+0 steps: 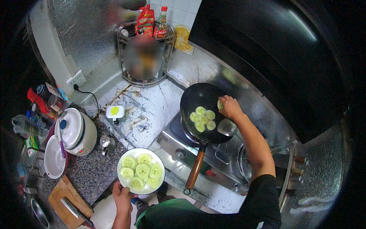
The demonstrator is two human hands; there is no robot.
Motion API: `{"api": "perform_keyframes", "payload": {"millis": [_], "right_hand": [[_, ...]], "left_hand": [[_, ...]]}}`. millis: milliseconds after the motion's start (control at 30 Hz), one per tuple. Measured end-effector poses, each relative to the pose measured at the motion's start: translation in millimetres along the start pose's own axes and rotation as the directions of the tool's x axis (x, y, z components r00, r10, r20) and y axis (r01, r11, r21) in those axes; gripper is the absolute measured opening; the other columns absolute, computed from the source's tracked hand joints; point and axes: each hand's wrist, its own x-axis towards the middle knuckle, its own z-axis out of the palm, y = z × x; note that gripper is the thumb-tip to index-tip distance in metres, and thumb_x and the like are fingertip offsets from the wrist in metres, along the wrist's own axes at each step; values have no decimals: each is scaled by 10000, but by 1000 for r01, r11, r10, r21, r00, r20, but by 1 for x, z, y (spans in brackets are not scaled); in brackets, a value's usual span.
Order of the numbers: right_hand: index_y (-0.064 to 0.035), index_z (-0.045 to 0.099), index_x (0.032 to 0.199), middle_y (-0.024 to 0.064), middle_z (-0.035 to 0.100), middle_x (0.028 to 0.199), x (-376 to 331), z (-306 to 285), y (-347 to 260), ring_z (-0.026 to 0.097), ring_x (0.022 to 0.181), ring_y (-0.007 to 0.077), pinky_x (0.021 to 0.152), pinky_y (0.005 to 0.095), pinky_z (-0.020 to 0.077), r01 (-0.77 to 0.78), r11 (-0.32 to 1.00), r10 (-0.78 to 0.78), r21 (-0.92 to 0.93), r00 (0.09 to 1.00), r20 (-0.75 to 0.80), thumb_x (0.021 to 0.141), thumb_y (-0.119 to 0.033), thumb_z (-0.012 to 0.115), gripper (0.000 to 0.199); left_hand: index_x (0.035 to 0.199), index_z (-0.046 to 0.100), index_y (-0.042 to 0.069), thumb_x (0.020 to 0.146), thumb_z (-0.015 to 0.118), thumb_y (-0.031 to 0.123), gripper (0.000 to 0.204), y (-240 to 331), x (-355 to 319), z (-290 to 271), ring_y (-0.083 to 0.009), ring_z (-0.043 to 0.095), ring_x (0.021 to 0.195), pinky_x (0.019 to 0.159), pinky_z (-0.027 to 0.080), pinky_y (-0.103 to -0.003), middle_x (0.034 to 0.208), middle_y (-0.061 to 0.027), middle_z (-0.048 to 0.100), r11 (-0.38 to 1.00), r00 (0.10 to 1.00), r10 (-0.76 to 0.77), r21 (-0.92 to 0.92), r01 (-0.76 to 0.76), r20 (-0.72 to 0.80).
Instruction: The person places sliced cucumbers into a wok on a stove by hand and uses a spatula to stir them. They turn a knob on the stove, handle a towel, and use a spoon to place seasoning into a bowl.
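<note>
My left hand (122,196) grips the near rim of a white plate (161,182), which bears several pale green cucumber slices (142,171). Over the right side of a black wok (194,97), my right hand (230,107) pinches a single cucumber slice (220,104). More slices (203,118) lie clustered on the wok's bottom. The rounded metal head of a ladle or turner (227,127) rests inside the wok, below my right hand; its handle is mostly hidden by my forearm. The wok's wooden handle (196,166) points toward me.
The wok sits on a steel gas stove (173,137) beneath a dark range hood (263,49). A rice cooker (78,133), strainer basket (53,158) and cutting board (66,194) with a knife (72,208) stand left. A corner rack (166,65) holds bottles.
</note>
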Motion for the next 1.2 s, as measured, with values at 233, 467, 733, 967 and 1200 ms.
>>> {"api": "perform_keyframes", "payload": {"millis": [233,467,733,967,1200], "right_hand": [[-134,533,1256,58,528,1222,52,42,13,500,1109,256,912,403,391,207,959,-225,-195,971,-76,704,-222,734,594],[-110,633,1082,44,579,1139,6,-38,-6,513,1069,241,859,391,406,207,977,-210,-42,930,-303,724,-171,700,369],[-84,645,803,86,600,866,-60,-79,-35,570,925,283,768,389,450,182,983,-178,15,974,-143,715,-195,703,154],[-44,618,834,158,600,913,-178,-53,24,568,922,353,775,434,469,-293,935,309,201,949,-54,729,-175,678,179],[-66,527,1095,156,521,1091,-357,97,79,518,1011,378,785,461,467,-621,784,621,6,784,-5,668,-134,702,466]], "left_hand": [[1051,453,-4,776,429,4,276,-5,-6,-2,-167,607,658,485,519,-266,928,-103,577,1000,998,9,21,-8,-55],[1036,466,-13,786,435,4,252,-2,-7,-2,-172,608,681,490,519,-268,931,-108,577,1000,999,30,-9,-30,-14],[1033,465,-12,786,442,-8,248,3,-6,-7,-162,550,471,378,427,-245,815,-113,572,999,997,43,-2,-43,61],[1033,470,-8,775,442,-11,259,1,-10,-19,-153,542,438,355,409,-228,795,-103,574,1000,998,-1,-14,2,58],[1028,475,-3,778,442,-15,253,2,0,-36,-167,592,565,433,488,-245,868,-106,578,1000,997,-9,23,7,79]]}}
